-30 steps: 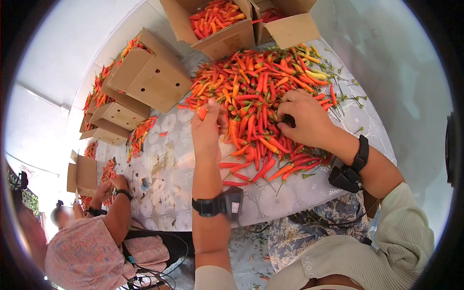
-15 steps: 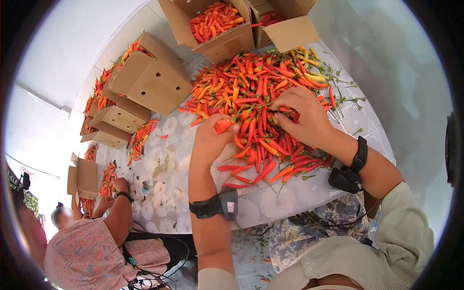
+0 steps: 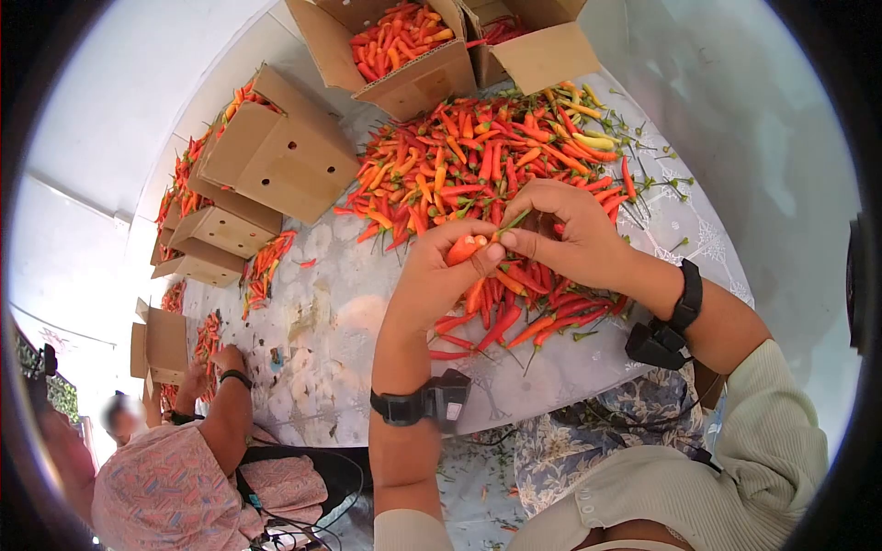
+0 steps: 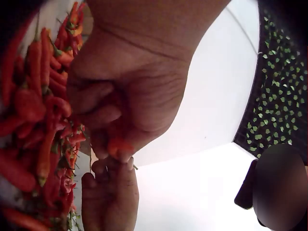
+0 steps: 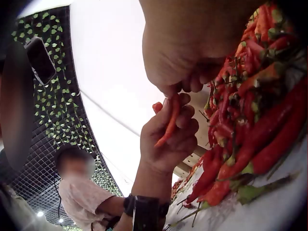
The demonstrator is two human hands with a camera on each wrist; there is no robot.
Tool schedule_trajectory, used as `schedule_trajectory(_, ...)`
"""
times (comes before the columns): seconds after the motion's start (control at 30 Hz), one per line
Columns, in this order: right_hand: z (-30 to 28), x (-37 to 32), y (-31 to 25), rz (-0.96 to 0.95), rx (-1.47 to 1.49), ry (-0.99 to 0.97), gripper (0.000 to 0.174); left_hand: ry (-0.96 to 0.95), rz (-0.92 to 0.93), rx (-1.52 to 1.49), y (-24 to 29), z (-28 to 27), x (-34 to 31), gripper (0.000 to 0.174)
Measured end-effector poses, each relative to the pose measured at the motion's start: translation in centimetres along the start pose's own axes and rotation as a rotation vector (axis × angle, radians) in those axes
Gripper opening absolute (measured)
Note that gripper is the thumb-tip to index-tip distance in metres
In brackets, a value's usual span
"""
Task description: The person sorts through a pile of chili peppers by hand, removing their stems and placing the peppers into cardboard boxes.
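Our left hand (image 3: 439,280) holds a chili (image 3: 462,249) & right hand (image 3: 574,234) pinches its stem (image 3: 513,221); if we yank hard, chili could rip.

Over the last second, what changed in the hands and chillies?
The left hand, gripping an orange chilli, swung right to meet the right hand, which lifted off the chilli pile and now pinches the chilli's stem. Pile, cardboard boxes and the left grip stayed as they were.
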State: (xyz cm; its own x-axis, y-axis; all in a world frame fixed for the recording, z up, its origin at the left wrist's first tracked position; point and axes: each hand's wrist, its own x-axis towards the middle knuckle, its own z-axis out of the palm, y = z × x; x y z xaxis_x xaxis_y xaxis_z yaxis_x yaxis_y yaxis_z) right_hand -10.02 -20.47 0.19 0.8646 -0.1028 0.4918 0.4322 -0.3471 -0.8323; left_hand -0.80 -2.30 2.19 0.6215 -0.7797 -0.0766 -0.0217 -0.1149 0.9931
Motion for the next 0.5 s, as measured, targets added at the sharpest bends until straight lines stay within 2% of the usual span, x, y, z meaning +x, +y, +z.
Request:
schedule_trajectory(0.1, -0.1, 0.0, 0.5, -0.013, -0.019, -0.008, 0.013, -0.008, 0.051, -0.063, -0.1, 0.3, 0.1, 0.022)
schedule_trajectory(0.2, 0.0, 0.1, 0.9, 0.036, 0.229, -0.046, 0.014, -0.034, 0.059, -0.033, -0.1, 0.2, 0.1, 0.02)
schedule_trajectory(0.3, 0.2, 0.2, 1.3, 0.214, 0.518, -0.094, 0.015, -0.05, 0.075, -0.029, -0.2, 0.1, 0.0, 0.019)
schedule_trajectory(0.4, -0.5, 0.4, 0.5, 0.389, 0.61, -0.148, 0.011, -0.069, 0.107, -0.04, -0.4, 0.1, 0.0, 0.02)
schedule_trajectory(0.5, -0.9, 0.4, 0.7, 0.494, 0.699, -0.017, 0.009, -0.075, 0.102, -0.191, -0.6, -0.1, 0.1, 0.02)
